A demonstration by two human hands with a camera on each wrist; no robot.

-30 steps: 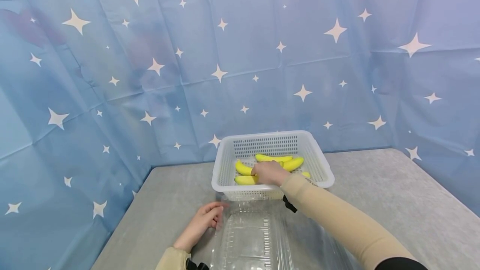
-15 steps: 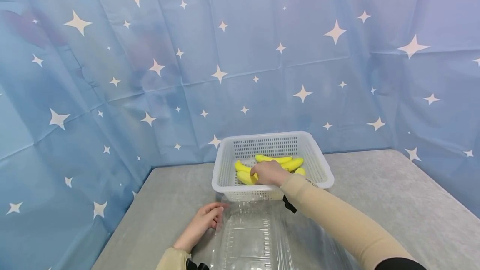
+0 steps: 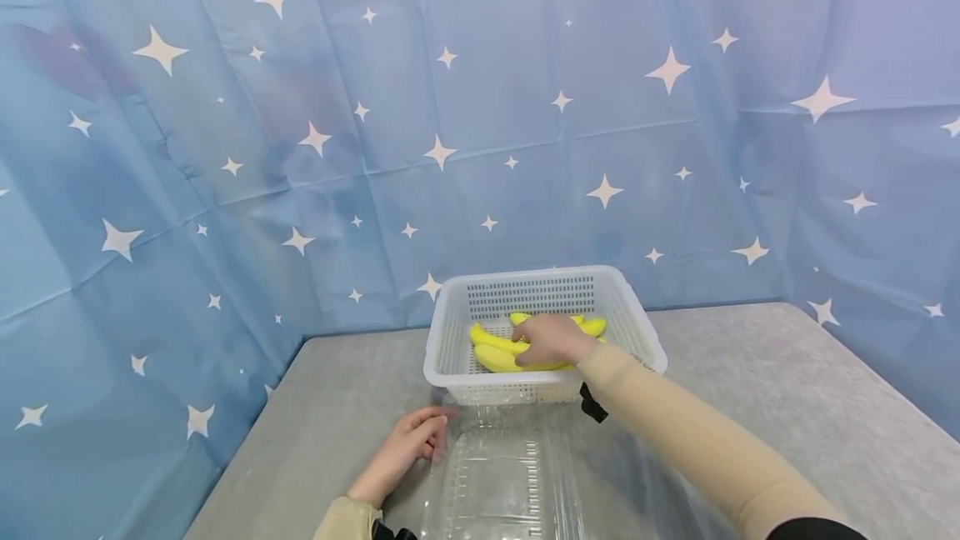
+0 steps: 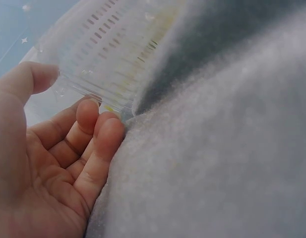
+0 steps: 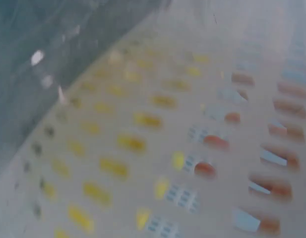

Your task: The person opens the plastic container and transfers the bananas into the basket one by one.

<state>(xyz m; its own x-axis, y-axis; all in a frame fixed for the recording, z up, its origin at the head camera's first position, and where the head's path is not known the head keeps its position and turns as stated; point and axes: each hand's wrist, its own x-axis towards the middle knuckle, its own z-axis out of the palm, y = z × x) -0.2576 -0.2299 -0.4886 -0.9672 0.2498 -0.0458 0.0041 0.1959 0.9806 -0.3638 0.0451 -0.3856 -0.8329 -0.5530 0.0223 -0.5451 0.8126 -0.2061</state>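
Inside the white basket [image 3: 450,332], the right hand [image 3: 550,338] curls its grip around a yellow banana [image 3: 498,354] to lift it, while the left hand [image 3: 408,443], fingers relaxed, steadies the clear plastic box [image 3: 502,482] on the worktop [image 3: 787,390] just below.

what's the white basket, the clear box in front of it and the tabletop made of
The white basket looks like moulded plastic with a matt finish: its walls are pierced by even rows of slots. The clear box seems to be thin, glossy plastic, see-through with ribbed, shiny ridges. The tabletop looks covered in soft grey fabric, perhaps felt or velvet; the left wrist view shows a fuzzy nap.
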